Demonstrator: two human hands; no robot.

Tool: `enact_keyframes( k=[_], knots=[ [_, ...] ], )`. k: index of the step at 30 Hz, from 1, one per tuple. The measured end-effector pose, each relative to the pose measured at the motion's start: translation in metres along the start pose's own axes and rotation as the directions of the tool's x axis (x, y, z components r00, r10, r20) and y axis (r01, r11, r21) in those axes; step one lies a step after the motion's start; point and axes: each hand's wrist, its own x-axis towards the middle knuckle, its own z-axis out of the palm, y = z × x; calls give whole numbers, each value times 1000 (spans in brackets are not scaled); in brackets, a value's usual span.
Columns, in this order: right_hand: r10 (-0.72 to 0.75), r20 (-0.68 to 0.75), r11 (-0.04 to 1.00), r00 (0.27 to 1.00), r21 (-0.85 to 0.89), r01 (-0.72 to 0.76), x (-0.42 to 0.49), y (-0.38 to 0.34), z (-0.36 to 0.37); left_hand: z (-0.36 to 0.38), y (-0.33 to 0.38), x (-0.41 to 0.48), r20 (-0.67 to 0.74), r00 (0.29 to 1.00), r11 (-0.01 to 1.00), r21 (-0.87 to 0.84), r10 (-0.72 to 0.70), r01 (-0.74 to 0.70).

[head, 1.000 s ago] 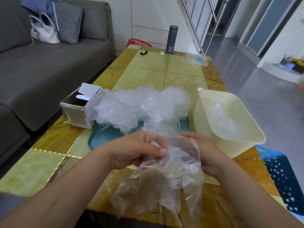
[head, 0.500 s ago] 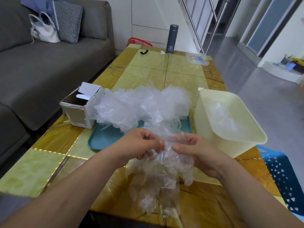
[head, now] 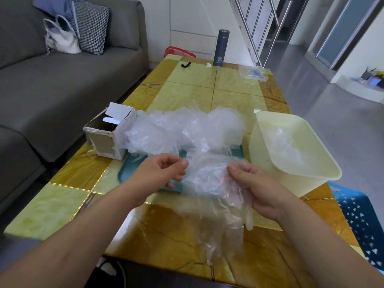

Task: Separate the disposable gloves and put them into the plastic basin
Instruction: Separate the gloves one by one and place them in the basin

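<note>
Head view: our left hand (head: 163,173) and right hand (head: 256,188), apart, pinch the gloves (head: 209,179) between them; we should peel gently.

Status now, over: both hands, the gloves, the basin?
Left hand and right hand both pinch one glove clump. Basin at right, loose gloves inside. Nothing between clump and basin.

Cream basin (head: 268,129); teal tray (head: 126,169); clear gloves (head: 182,132); houndstooth cushion (head: 91,28); grey sofa (head: 62,80).
</note>
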Motion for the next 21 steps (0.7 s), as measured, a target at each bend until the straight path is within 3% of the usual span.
enact_keyframes(
  k=[5, 8, 11, 13, 17, 21],
  knots=[
    [-23, 73, 998, 997, -53, 27, -5, -1, 11, 6, 5, -9, 388, 921, 991, -127, 18, 35],
    [-83, -24, 991, 996, -105, 81, -5, -13, 19, 8, 11, -10, 503, 864, 987, -138, -2, 83],
    [-139, -149, 964, 979, -245, 99, -4, -32, 26, 11, 17, -8, 491, 871, 976, -185, -5, 110],
    [-96, -199, 952, 975, -305, 32, -9, -50, 27, 13, 20, -6, 459, 888, 959, -258, 17, 115],
    [127, -68, 875, 990, -461, -144, -30, -77, 15, 17, 30, -2, 415, 909, 951, -297, 45, 89],
    [59, -55, 903, 997, -422, -77, -34, -98, -8, 39, 65, 5, 335, 940, 970, -244, 72, 12]
  ],
)
